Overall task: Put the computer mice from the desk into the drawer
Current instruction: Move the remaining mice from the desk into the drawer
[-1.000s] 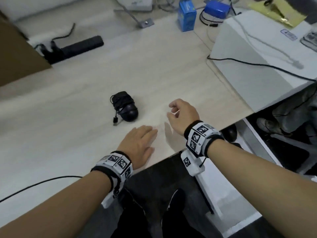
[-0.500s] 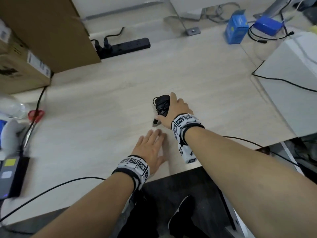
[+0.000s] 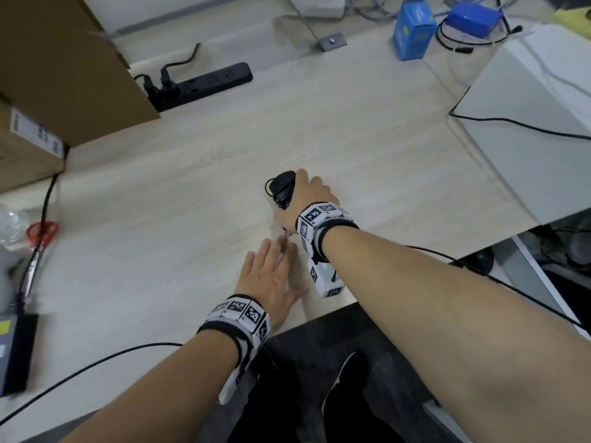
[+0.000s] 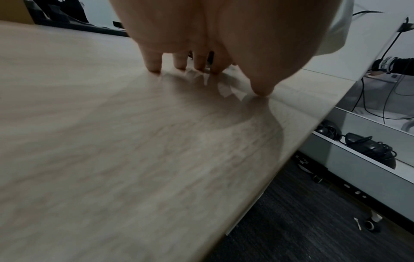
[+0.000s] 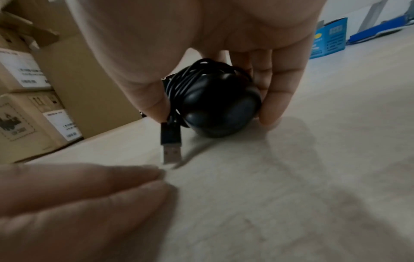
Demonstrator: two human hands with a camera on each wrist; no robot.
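Right hand (image 3: 308, 195) fingers (image 5: 277, 92) and thumb curled around the black computer mouse with its cord wrapped round it (image 5: 215, 102), mouse touching the pale wood-grain bench (image 3: 192, 219), USB plug (image 5: 171, 147) dangling. Left hand (image 3: 268, 279) just beside, fingers (image 4: 154, 62) straight, tips on bench. Two more black corded mice (image 4: 367, 148) lie in the open white drawer (image 4: 358, 170).

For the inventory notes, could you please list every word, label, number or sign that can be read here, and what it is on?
No text can be read.
White labels on the cardboard boxes: printed lines, too blurred.
Blue carton: print too small and blurred.
Wrist bands: black-and-white coded squares, no words.
Black mouse in the right hand: no marking visible.
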